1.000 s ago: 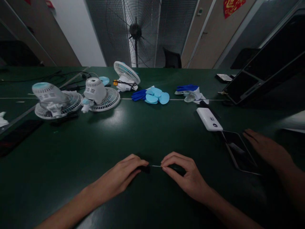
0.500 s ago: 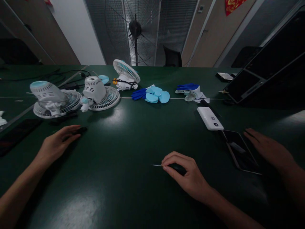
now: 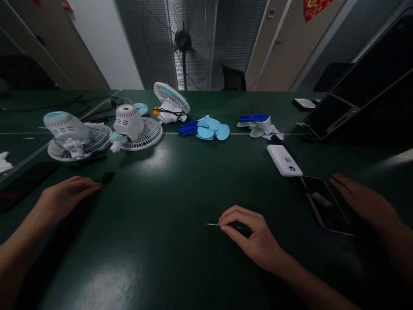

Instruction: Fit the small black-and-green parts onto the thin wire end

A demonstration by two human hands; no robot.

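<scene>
While our right hand (image 3: 262,242) grips a screwdriver (image 3: 240,228), our left hand (image 3: 66,194), its hold unclear to us, has moved a black piece (image 3: 107,178) aside, seemingly freeing the shaft (image 3: 212,224).

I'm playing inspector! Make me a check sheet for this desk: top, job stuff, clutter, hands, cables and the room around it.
Surface: dark green table, shiny patches.
Job's things: screwdriver; small dark object, too dim to identify.
Clutter: three small fans, light-blue fan blade, gloves, white gadget, dark-screened device.
Hands: right hand holds the screwdriver; left hand by the small dark object, grip unclear; another person's hand beside the dark-screened device.
Cables: dark cables, far left.
Surroundings: big standing fan, chair.
</scene>
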